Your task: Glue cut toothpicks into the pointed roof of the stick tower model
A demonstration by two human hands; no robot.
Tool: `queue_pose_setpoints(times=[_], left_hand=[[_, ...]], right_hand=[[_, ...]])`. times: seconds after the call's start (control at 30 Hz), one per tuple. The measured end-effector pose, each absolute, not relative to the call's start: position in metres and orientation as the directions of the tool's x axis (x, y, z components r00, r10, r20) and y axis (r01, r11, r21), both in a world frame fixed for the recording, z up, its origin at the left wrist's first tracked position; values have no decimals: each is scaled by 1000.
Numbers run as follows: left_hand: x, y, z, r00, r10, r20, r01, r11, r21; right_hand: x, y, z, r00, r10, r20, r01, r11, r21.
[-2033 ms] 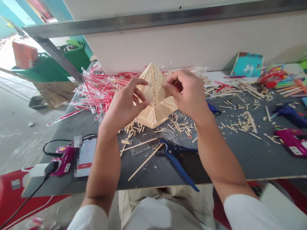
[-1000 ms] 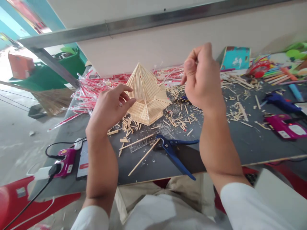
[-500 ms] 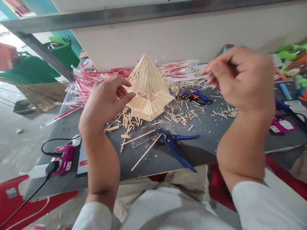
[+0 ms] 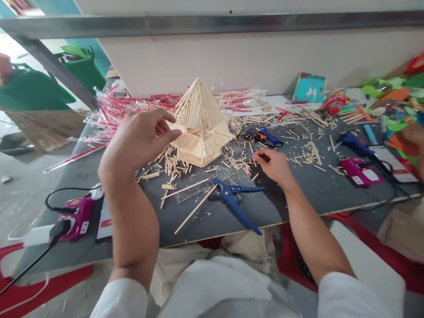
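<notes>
A pointed model of thin wooden sticks, with a tall roof above a flared lower roof, stands upright on the dark table. My left hand is at its left side, thumb and forefinger curved but apart. Whether the fingertips touch the model I cannot tell. Lower right of the model, my right hand is low over loose cut stick pieces, fingertips pinched together; anything between them is too small to make out. A blue-handled cutter lies in front, beside long sticks and a clear ruler.
A blue glue gun lies right of the model; another glue gun is farther right, by a magenta power adapter. Red-and-clear plastic wrappers pile up behind. Another magenta adapter with cables sits at left. Another person's hand shows at right.
My right hand has come down from raised in the air to the stick pieces on the table. My left hand stays beside the model. The view has shifted slightly to the right.
</notes>
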State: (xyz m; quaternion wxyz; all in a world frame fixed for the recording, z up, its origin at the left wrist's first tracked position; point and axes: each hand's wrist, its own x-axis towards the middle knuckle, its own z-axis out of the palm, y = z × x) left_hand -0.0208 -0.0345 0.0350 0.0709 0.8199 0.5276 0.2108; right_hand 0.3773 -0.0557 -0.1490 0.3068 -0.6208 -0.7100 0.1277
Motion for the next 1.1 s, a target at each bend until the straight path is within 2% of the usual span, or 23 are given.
queue_pose_setpoints(times=[0.23, 0.43, 0.67, 0.87, 0.97, 1.1], left_hand=[[-17, -29, 26, 384, 882, 274, 823, -461, 332], [-15, -29, 25, 408, 882, 237, 819, -468, 332], [-16, -25, 22, 410, 882, 233, 818, -468, 333], [-13, -26, 24, 431, 880, 201, 806, -475, 353], [-9, -28, 25, 427, 884, 193, 810, -468, 353], [-4, -27, 22, 450, 875, 181, 806, -485, 340]], right_hand=[[375, -56, -162, -133, 942, 309, 826, 277, -490], [365, -49, -171, -237, 919, 314, 860, 349, -373], [361, -38, -160, -326, 917, 228, 897, 377, -231], [353, -30, -136, -462, 881, 103, 875, 471, -109], [348, -24, -134, -514, 856, 58, 851, 517, -93], [349, -19, -137, -522, 852, 33, 842, 521, -142]])
